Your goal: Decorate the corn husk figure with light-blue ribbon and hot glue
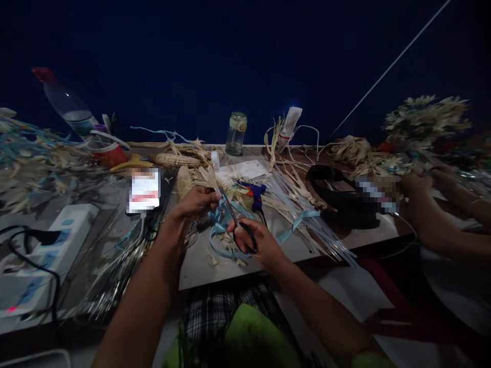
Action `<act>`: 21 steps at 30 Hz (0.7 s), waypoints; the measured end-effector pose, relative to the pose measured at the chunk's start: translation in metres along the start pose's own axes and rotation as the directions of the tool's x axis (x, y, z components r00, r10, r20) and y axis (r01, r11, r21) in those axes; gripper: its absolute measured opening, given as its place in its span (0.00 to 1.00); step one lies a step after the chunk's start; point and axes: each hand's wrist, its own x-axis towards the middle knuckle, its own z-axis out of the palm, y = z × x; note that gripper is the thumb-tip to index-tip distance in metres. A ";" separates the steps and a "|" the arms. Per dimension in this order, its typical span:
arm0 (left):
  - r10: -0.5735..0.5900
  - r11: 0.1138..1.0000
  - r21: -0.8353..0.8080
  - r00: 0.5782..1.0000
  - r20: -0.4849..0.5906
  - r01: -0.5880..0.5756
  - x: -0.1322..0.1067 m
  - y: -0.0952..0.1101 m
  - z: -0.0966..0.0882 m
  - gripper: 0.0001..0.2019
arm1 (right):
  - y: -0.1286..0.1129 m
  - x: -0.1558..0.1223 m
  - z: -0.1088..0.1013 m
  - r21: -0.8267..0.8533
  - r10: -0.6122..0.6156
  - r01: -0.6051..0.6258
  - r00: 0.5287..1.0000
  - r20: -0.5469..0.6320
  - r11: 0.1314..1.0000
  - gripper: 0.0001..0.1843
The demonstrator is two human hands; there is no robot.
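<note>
My left hand (195, 202) is closed, pinching a dried corn husk piece (211, 179) together with a blue ribbon (220, 217) over the table's near edge. In my right hand (255, 243), fingers through the handles, sits a pair of black scissors (238, 225), blades pointing up-left toward the husk. The ribbon loops down between both hands onto the grey table (291, 245). A blue glue gun (253, 194) lies just behind my hands.
Husk strips and ribbon litter the table. A phone (144, 190), corn cobs (176, 160), a red cup (111, 153), a plastic bottle (67, 105) and a glass jar (235, 134) stand behind. A power strip (42, 250) lies left. Another person's hands (418, 186) work at right.
</note>
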 end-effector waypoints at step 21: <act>0.076 0.997 -0.032 0.994 0.076 -0.074 0.005 -0.016 -0.008 0.20 | 0.010 0.004 0.018 0.068 -0.081 0.087 0.993 -0.084 0.994 0.19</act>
